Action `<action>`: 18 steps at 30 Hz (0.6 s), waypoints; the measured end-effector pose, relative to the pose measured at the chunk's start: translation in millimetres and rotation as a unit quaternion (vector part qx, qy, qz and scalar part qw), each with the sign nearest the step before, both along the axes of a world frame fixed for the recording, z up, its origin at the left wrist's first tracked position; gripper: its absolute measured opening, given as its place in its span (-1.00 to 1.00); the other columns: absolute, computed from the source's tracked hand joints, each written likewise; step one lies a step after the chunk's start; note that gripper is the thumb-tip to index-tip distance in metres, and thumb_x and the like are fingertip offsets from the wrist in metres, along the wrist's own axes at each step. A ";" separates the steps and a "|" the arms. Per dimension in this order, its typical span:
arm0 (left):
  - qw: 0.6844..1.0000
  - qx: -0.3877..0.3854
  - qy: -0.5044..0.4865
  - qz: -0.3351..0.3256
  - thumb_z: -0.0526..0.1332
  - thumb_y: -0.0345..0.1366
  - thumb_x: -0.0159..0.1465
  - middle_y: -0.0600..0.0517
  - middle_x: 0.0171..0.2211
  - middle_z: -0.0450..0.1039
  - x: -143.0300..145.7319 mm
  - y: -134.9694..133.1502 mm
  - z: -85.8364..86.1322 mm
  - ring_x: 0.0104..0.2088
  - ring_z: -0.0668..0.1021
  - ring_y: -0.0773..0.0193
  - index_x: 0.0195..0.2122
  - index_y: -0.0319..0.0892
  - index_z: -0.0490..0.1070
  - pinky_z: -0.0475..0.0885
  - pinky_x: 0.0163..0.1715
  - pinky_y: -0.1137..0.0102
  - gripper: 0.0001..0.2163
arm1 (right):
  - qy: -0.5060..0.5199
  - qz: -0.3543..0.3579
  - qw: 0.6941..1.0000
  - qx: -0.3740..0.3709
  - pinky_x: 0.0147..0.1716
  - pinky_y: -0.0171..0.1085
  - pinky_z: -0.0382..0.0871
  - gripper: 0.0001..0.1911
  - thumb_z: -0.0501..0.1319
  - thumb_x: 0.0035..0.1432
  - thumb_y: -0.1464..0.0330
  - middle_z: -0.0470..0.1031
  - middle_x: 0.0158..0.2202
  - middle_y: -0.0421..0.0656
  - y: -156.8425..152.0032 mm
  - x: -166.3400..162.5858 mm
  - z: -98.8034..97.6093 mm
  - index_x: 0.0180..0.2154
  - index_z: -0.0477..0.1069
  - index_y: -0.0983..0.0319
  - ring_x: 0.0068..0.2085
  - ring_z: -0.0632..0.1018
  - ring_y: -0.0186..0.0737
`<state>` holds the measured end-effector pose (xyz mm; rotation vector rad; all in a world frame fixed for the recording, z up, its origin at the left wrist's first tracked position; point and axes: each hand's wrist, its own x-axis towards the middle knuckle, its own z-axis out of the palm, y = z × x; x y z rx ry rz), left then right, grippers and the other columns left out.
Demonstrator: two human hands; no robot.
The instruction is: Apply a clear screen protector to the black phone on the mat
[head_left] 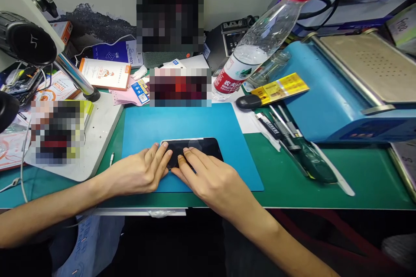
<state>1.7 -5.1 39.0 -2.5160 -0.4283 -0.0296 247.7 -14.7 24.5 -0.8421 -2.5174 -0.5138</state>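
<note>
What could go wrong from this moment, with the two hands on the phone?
If the left hand and the right hand press unevenly, the phone might slip on the blue mat or be damaged. The tall bottle, partly full and close to the mat's far right corner, could tip if bumped, and might then hit the phone.
</note>
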 end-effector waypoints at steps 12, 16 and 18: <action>1.000 -0.010 -0.013 -0.002 0.24 -0.30 0.51 -0.50 0.12 0.57 0.6 1.0 -0.5 0.01 0.75 -0.11 0.20 -0.65 0.46 0.71 -0.08 0.21 -0.58 | -0.003 0.000 1.000 0.005 -0.21 -0.18 0.57 -0.73 0.27 0.49 0.32 0.72 -0.15 0.08 0.2 -0.4 0.8 -0.12 0.62 0.43 -0.10 0.74 -0.01; 1.000 -0.010 -0.010 -0.003 0.26 -0.30 0.49 -0.50 0.13 0.57 0.1 0.9 -0.4 0.01 0.75 -0.12 0.20 -0.65 0.46 0.71 -0.08 0.20 -0.57 | -0.008 -0.005 1.000 0.004 -0.21 -0.18 0.57 -0.72 0.27 0.49 0.31 0.72 -0.13 0.08 0.2 -0.3 -0.3 -0.11 0.63 0.43 -0.09 0.74 -0.02; 1.000 -0.007 -0.012 -0.007 0.26 -0.30 0.50 -0.49 0.12 0.58 0.2 1.2 -0.3 0.01 0.75 -0.11 0.19 -0.65 0.46 0.71 -0.09 0.21 -0.57 | -0.005 -0.004 1.000 0.007 -0.21 -0.19 0.56 -0.72 0.27 0.49 0.31 0.72 -0.14 0.08 0.0 0.0 -0.8 -0.12 0.63 0.43 -0.10 0.74 -0.02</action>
